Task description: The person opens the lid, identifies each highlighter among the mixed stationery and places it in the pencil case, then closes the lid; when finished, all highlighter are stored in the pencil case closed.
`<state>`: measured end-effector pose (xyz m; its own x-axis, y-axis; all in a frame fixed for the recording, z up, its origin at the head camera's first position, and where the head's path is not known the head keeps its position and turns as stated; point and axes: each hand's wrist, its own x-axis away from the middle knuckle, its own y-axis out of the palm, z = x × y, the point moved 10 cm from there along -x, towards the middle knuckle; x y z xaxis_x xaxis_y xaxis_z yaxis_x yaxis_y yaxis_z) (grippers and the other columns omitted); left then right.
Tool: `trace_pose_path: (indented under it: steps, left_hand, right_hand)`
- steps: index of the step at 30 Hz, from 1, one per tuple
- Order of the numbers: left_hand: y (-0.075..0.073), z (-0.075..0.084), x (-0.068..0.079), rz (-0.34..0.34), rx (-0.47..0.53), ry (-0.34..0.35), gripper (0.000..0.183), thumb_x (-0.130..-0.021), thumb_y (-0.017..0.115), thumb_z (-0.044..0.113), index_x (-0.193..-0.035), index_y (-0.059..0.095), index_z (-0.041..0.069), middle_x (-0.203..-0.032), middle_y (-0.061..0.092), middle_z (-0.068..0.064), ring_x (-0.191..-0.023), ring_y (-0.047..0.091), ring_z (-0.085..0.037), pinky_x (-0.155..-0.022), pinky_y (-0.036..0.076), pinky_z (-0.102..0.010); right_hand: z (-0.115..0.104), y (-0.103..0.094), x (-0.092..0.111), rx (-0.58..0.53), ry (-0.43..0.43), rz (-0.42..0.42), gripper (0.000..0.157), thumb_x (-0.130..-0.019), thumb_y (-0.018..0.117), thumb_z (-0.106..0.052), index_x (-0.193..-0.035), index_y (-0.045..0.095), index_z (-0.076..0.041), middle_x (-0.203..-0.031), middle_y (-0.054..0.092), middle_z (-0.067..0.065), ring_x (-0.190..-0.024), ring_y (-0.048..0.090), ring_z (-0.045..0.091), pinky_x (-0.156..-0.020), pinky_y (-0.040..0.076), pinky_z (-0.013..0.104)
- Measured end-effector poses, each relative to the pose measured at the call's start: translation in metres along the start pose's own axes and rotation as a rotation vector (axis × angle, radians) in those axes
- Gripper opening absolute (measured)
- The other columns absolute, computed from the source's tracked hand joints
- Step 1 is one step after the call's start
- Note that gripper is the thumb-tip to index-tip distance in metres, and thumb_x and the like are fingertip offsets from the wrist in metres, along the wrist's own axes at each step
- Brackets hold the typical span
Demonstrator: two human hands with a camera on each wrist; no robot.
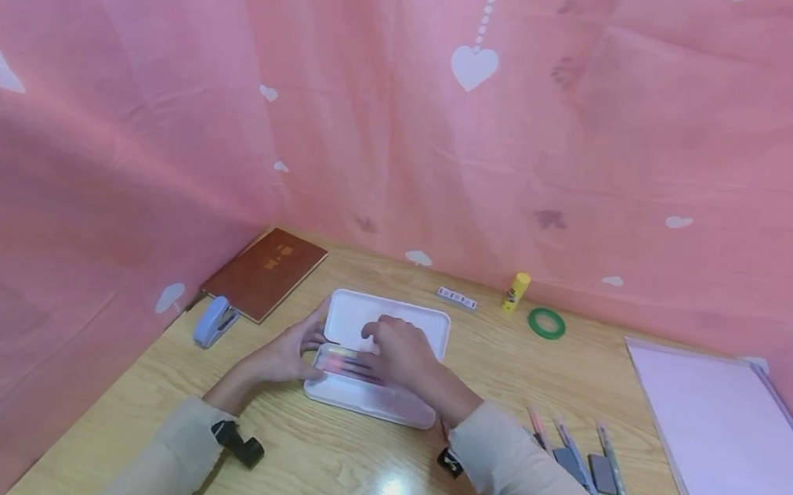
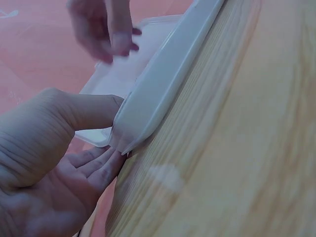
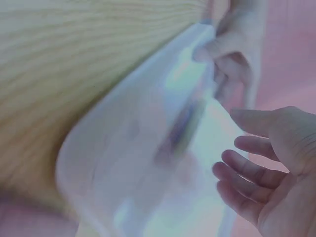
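Note:
A white pencil case point(image 1: 370, 404) lies on the table with its lid point(image 1: 352, 310) folded back. Inside it are several pens point(image 1: 340, 362), pink, dark and yellowish, blurred in the right wrist view. My left hand point(image 1: 281, 357) grips the case's left end. In the left wrist view the thumb point(image 2: 96, 109) is on the rim and the fingers point(image 2: 96, 165) reach underneath. Over the open case hovers my right hand point(image 1: 403, 352), partly covering the lid and pens. Its fingers point(image 3: 249, 168) are loosely bent, apart from the thumb, with nothing between them.
At the left are a brown notebook point(image 1: 274, 272) and a blue stapler point(image 1: 214, 323). A small patterned block point(image 1: 457, 298), a yellow glue stick point(image 1: 516, 291) and green tape point(image 1: 547, 313) stand behind. Pens point(image 1: 614, 471) and dark erasers point(image 1: 601, 475) lie right, near a white board point(image 1: 726, 441).

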<state>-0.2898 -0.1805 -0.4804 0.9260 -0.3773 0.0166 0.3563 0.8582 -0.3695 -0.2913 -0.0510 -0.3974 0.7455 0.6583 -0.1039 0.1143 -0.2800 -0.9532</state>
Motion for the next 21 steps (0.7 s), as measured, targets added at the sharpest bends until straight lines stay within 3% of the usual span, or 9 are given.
trace_pose_path:
  steps: [7,14,18,21]
  left_hand:
    - [0.000,0.007,0.001,-0.002,0.005,0.059,0.123,-0.069,0.079,-0.003,-0.151,-0.004,0.033,-0.128,0.051,-0.008,-0.116,0.051,-0.023,-0.107,0.037,-0.042]
    - [-0.003,0.012,0.003,0.011,-0.003,0.054,0.120,-0.071,0.077,-0.004,-0.151,-0.005,0.030,-0.142,0.040,-0.015,-0.119,0.049,-0.029,-0.108,0.035,-0.046]
    - [0.001,0.027,0.007,-0.016,0.010,0.073,0.117,-0.072,0.074,-0.008,-0.152,-0.007,0.021,-0.142,0.038,-0.019,-0.120,0.048,-0.033,-0.107,0.036,-0.048]
    - [0.004,0.035,0.008,-0.030,0.015,0.105,0.117,-0.071,0.074,-0.009,-0.152,-0.007,0.016,-0.138,0.042,-0.021,-0.118,0.050,-0.033,-0.106,0.038,-0.048]
  right_hand:
    - [0.043,-0.036,0.058,-0.030,0.067,0.044,0.039,-0.080,0.074,-0.032,-0.112,0.068,-0.010,-0.096,0.067,0.005,-0.078,0.061,0.016,-0.064,0.051,0.031]
    - [0.109,-0.064,0.122,0.072,0.170,0.104,0.043,-0.080,0.073,-0.032,-0.116,0.066,-0.008,-0.102,0.066,0.010,-0.080,0.064,0.020,-0.062,0.053,0.036]
    - [0.140,-0.075,0.155,0.057,0.244,0.119,0.042,-0.081,0.072,-0.031,-0.115,0.066,-0.006,-0.103,0.067,0.013,-0.087,0.065,0.027,-0.062,0.055,0.040]
    - [0.154,-0.076,0.176,0.041,0.284,0.094,0.038,-0.081,0.072,-0.029,-0.110,0.067,-0.004,-0.095,0.068,0.011,-0.080,0.065,0.024,-0.060,0.054,0.038]
